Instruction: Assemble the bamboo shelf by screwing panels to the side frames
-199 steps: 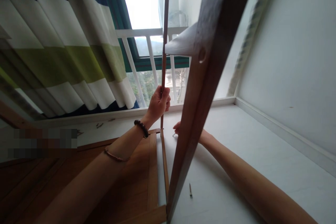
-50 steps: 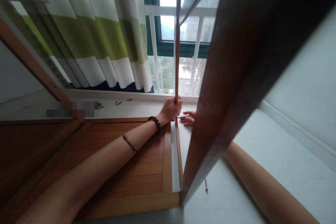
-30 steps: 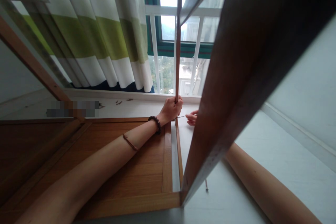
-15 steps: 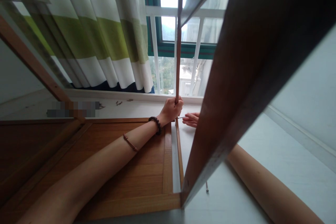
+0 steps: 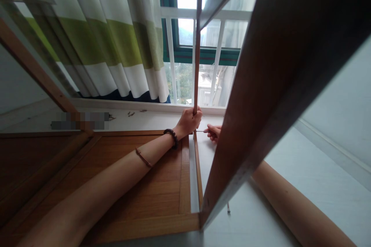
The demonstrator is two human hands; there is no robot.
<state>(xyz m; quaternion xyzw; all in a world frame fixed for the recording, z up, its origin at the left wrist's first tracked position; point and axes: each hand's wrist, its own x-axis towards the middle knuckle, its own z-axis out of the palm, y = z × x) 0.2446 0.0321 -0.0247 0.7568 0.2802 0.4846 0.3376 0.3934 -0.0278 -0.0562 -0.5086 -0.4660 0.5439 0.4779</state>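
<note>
My left hand (image 5: 189, 120) is wrapped round a thin upright wooden post (image 5: 197, 46), close to where it meets the flat wooden panel (image 5: 136, 185) lying on the floor. My right hand (image 5: 213, 132) is mostly hidden behind a wide dark wooden board (image 5: 272, 85) that rises close to the camera. Its visible fingers pinch a thin metal tool or screw (image 5: 202, 131) pointing at the foot of the post. A bead bracelet (image 5: 171, 136) sits on my left wrist.
A loose screw (image 5: 228, 207) lies on the pale floor by the dark board's foot. Small fasteners (image 5: 131, 113) are scattered near the window sill. A striped curtain (image 5: 95, 34) hangs at the left, a barred window (image 5: 185, 58) behind. A white wall runs along the right.
My right hand's fingers have drawn in to a pinch on the thin metal piece, held against the post's foot. My left hand has kept its grip on the post.
</note>
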